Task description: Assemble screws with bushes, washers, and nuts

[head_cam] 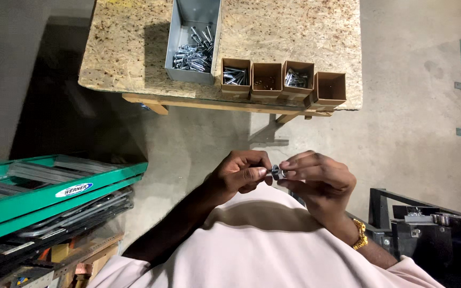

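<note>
My left hand [240, 175] and my right hand [318, 178] meet in front of my chest, fingertips pinched on a small silver bolt with a nut [276, 172]. The left thumb and forefinger grip one end, and the right fingers close around the nut end. Most of the bolt is hidden by my fingers. A gold bracelet [359, 235] sits on my right wrist. On the chipboard table [129, 53] ahead stands a grey metal bin [183, 69] holding several bolts.
Several small brown cardboard boxes [283, 80] line the table's near edge, some with bolts, the rightmost one looking empty. A green folded ladder [54, 186] lies at the left over scrap metal. Black metal machinery [428, 224] stands at the lower right. The floor is concrete.
</note>
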